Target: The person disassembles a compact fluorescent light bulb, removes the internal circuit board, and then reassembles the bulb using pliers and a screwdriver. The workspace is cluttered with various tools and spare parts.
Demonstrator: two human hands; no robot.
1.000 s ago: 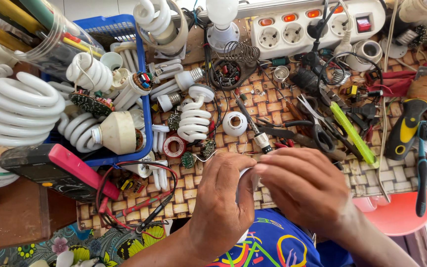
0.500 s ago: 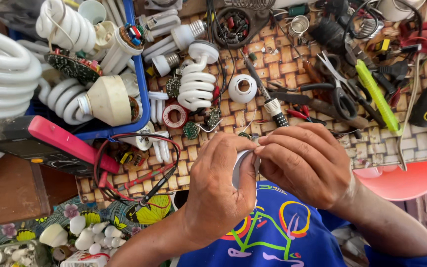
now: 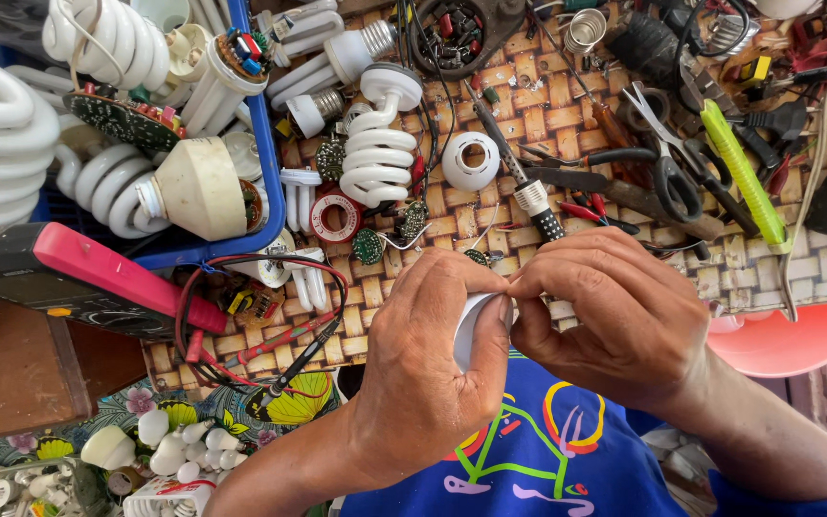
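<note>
My left hand (image 3: 428, 364) is wrapped around a small white bulb part (image 3: 468, 324), mostly hidden by the fingers. My right hand (image 3: 605, 311) meets it from the right, thumb and fingertips pinched at the part's top edge. Both hands hover over the near edge of the woven mat (image 3: 547, 115), just above my blue shirt (image 3: 528, 460). A soldering iron (image 3: 528, 191) lies on the mat right behind my fingers.
A blue tray (image 3: 265, 163) at left holds several spiral lamps. A red-and-black meter (image 3: 78, 278) with red leads sits at the near left. Scissors (image 3: 667, 163), a green-handled tool (image 3: 744, 172), a white ring (image 3: 471, 161) and circuit boards litter the mat. An orange bowl (image 3: 782, 340) lies right.
The view has tipped down and moved closer, so the hands sit higher and larger. Both hands have stayed together on the white part, with the fingers shifting slightly.
</note>
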